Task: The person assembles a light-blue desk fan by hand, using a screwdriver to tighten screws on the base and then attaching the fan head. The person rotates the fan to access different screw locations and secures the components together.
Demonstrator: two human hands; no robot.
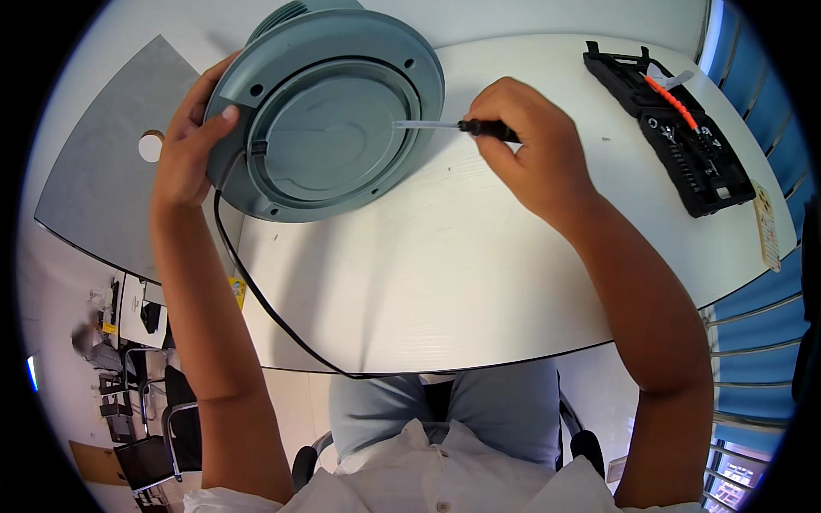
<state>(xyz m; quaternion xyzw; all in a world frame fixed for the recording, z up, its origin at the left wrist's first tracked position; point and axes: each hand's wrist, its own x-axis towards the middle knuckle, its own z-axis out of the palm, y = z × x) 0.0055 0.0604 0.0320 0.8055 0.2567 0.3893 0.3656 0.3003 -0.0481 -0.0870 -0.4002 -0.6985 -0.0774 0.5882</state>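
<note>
A round grey-green appliance base (329, 141) is held tilted above the table's far left side, its underside facing me. My left hand (197, 137) grips its left rim, thumb on the near face and fingers behind. The underside has a recessed circular panel and several holes around the rim. A black power cord (248, 278) leaves the recess at the left and hangs down over the table's front edge. My right hand (539, 154) is closed around the black handle of a screwdriver (487, 130). Its pale shaft points left, with the tip over the recess's right side; contact cannot be made out.
A black tool case (697, 162) lies open at the back right of the white table (445, 291), holding several sockets and an orange flexible shaft (671, 100). A patterned flat thing (765, 227) lies by the right edge. Grey panel (103, 162) at left; chairs (175, 419) behind.
</note>
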